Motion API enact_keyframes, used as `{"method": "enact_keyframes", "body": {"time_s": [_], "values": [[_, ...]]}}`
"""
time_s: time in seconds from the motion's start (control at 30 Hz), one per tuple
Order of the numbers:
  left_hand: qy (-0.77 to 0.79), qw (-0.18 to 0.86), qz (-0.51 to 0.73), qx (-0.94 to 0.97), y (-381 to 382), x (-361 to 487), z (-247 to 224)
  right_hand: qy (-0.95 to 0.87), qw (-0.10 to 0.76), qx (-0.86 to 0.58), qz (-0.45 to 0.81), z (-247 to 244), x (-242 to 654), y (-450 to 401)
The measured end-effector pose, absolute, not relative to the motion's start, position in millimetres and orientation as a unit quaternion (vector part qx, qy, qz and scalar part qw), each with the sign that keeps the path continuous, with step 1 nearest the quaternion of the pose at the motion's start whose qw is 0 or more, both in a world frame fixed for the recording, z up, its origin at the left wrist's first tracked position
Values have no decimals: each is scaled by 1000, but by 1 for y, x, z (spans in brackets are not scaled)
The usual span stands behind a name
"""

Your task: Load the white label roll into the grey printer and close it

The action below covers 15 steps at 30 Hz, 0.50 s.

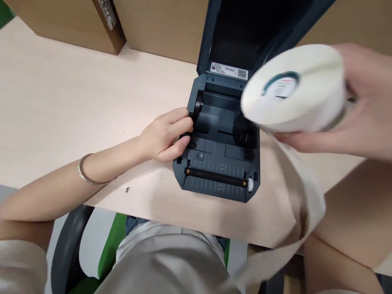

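A dark grey label printer (219, 189) stands on the table with its lid (210, 27) raised, showing a black roller (217, 177) near its front. My left hand (168, 136) has its fingers curled over the printer's left edge. Up at the right, my right hand (372, 108) grips a roll of white labels (307, 84) from its far side, slightly blurred. The roll is tilted, above the printer's right rear side. From it a loose strip (312, 202) hangs down in a curve past the table's front edge. The strip's lower end is blurred.
A cardboard box (56, 1) with a label stands at the back left. More cardboard (164, 11) rises behind the printer. Another brown cardboard surface (365, 214) lies at the right. The pale wooden table (58, 113) ends just in front of the printer, above a green chair (113, 237).
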<state>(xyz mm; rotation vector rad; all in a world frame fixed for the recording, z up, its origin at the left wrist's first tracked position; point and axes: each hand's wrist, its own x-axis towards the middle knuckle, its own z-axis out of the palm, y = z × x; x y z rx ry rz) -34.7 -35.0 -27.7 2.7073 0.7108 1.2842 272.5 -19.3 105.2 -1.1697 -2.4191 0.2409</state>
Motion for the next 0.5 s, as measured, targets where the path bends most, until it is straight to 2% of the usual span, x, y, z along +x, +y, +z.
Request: {"method": "enact_keyframes", "body": {"time_s": [0.1, 0.33, 0.5], "values": [[241, 32, 405, 882, -35, -35, -28, -910, 190, -365, 55, 91, 238, -16], [252, 29, 407, 878, -34, -34, -31, -905, 129, -403, 34, 67, 222, -5], [231, 25, 422, 876, -34, -34, -31, -921, 82, -379, 18, 48, 214, 8]]}}
